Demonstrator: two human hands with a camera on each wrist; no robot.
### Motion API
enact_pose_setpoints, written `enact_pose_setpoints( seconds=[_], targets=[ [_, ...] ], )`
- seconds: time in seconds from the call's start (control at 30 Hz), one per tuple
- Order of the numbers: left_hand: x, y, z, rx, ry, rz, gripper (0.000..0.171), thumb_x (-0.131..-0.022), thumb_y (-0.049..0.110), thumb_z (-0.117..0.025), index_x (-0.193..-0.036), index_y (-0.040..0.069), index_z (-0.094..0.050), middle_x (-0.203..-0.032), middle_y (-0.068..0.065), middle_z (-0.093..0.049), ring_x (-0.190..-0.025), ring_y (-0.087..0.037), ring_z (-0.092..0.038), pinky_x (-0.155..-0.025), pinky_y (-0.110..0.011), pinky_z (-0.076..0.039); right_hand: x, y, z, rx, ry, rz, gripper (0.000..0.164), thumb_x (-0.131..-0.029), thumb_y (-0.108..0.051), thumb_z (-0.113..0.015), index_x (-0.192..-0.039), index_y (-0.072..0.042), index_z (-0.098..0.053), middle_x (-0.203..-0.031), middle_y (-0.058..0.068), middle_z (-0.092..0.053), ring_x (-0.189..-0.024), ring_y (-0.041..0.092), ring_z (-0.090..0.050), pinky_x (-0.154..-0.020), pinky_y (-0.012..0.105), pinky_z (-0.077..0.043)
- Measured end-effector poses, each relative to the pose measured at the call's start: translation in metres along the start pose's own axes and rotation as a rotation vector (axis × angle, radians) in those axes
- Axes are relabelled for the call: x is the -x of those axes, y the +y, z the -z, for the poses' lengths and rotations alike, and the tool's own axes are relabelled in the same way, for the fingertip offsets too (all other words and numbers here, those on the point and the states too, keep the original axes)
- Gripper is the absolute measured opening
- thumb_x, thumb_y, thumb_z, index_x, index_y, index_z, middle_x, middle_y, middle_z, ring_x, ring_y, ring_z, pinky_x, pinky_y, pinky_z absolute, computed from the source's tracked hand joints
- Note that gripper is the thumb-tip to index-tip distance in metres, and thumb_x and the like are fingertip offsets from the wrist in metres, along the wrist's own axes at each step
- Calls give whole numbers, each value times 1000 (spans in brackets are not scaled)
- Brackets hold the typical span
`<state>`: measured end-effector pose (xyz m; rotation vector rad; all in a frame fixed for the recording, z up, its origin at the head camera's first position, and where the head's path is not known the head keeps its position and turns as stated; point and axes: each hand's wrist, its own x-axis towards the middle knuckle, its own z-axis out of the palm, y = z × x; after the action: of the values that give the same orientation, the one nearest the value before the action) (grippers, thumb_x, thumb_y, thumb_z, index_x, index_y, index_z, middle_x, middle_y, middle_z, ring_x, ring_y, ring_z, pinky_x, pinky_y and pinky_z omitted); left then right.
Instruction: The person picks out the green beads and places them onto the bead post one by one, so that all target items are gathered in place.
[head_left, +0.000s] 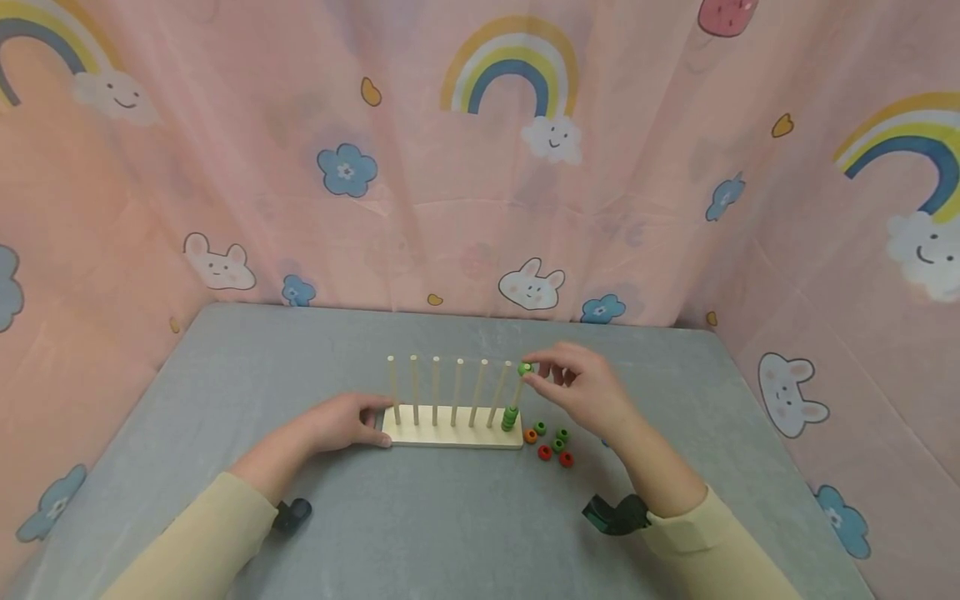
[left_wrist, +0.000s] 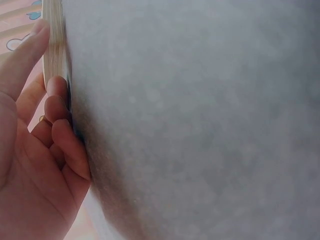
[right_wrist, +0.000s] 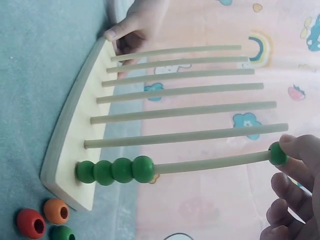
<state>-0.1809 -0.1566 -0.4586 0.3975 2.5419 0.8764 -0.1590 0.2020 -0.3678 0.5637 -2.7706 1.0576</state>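
Observation:
A pale wooden peg board (head_left: pixel 453 436) with a row of upright pegs stands on the table. My left hand (head_left: pixel 341 423) grips its left end, with the thumb at the front edge; the left wrist view shows the board's edge (left_wrist: pixel 54 47) between thumb and fingers. At the right end, my right hand (head_left: pixel 581 387) pinches a green bead (right_wrist: pixel 278 153) between thumb and forefinger, at the tip of the rightmost peg (right_wrist: pixel 210 163). Several green beads (right_wrist: pixel 122 170) are stacked at the base of that same peg. The other pegs (right_wrist: pixel 185 91) carry no beads.
Right of the board lie loose beads: an orange bead (head_left: pixel 530 436), two red beads (head_left: pixel 566 459) and three green beads (head_left: pixel 558 446). Under everything is a grey table cover (head_left: pixel 450 517). A pink patterned curtain (head_left: pixel 420 225) hangs behind and at both sides.

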Motion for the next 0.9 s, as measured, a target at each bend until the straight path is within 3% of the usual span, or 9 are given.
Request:
enact_pose_setpoints(
  seconds=[0.43,0.67,0.9],
  targets=[
    [-1,1,0,-8,-8,-4,67,-79,35,-84,-136,12,-61,-76,0,-52,-69,-15,-46,-62,-32,-35,5,18,-25,-3,-109,-64,10,-89,-24,-76,-97,-18,-75,-84,-7,-58,-76,15,-51,-63,29,-45],
    [-1,0,-1,-10,-4,-2,67,-79,36,-84,-137,13,-61,-75,0,-52,-69,-15,-47,-63,-33,-35,10,32,-40,58,-166,-66,6,-91,-28,-74,-93,-22,-75,-82,-9,-56,-71,12,-49,-58,28,-43],
    [0,-1,0,16,-6,-28,67,-79,34,-84,-136,9,-61,-76,0,-52,-69,-15,-46,-62,-33,-35,12,38,-44,3,-178,-56,14,-90,-25,-75,-102,-18,-77,-82,-10,-58,-70,11,-49,-58,28,-43]
  ],
)
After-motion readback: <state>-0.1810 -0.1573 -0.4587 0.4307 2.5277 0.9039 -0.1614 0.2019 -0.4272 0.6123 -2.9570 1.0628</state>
